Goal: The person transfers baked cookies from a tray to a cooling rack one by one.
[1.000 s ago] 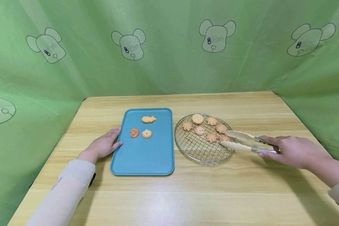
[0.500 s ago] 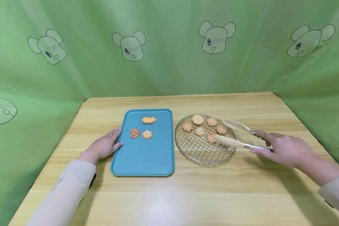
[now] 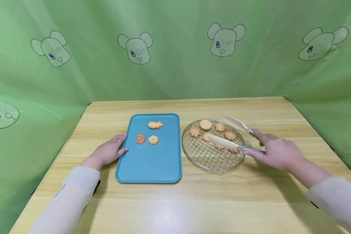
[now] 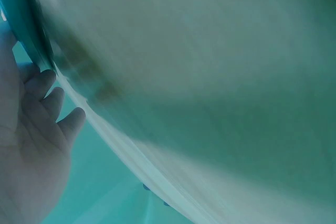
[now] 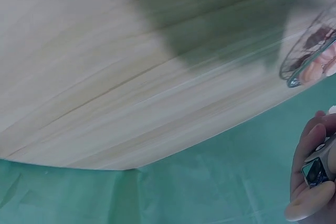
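My right hand (image 3: 276, 151) grips metal tongs (image 3: 223, 142) with pale, broad tips, their two arms spread apart. One tip lies across a pale cookie (image 3: 206, 136) and the other is past the back right of the round wire rack (image 3: 199, 154). Several cookies sit on the rack, among them a round dotted one (image 3: 205, 124) and a swirled one (image 3: 229, 135). The tongs partly hide two star-shaped cookies. My left hand (image 3: 105, 152) rests at the left rim of a blue tray (image 3: 149, 165), fingers relaxed against it, also seen in the left wrist view.
The tray bears a fish-shaped cookie (image 3: 155, 125), a pretzel-shaped one (image 3: 140, 138) and a scalloped one (image 3: 153, 140). Tray and rack stand side by side on a wooden table (image 3: 210, 201). Green curtains (image 3: 175, 74) hang close behind and beside the table.
My right hand has moved the tongs left and back over the rack, from the right-hand cookies to the pale one, and their arms have spread wider. My left hand stays at the tray.
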`<state>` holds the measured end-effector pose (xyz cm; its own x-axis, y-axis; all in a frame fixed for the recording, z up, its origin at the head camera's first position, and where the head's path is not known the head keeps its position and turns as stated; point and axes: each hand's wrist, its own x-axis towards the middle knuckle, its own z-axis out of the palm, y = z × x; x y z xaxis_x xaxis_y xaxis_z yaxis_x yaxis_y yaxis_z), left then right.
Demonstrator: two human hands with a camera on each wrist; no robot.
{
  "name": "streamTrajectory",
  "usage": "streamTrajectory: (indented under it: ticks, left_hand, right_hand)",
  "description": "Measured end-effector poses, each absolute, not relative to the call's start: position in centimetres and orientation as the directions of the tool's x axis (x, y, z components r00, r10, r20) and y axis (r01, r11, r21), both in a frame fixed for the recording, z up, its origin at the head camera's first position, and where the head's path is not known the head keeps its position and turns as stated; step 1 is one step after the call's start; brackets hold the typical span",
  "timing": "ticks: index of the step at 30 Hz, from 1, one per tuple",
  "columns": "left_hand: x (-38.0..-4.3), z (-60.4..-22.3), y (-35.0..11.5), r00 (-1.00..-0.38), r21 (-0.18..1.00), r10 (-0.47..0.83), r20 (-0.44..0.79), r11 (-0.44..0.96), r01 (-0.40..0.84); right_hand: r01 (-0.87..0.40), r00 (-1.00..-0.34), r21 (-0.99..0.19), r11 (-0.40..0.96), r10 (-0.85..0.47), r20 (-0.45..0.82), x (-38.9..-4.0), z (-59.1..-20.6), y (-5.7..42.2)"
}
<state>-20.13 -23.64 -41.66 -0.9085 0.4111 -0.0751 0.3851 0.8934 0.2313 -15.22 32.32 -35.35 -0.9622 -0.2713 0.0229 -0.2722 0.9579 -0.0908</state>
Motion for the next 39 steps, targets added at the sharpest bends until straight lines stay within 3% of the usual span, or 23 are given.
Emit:
streamTrajectory:
  ticks: [39]
  left_hand:
    - [-20.5, -41.9, -23.8, -0.907, 0.228, 0.414, -0.077, 0.893, 0.388]
  right_hand:
    - [-0.414, -0.909, -0.102, 0.904, -0.407, 0.084, -20.0, -37.0, 20.3]
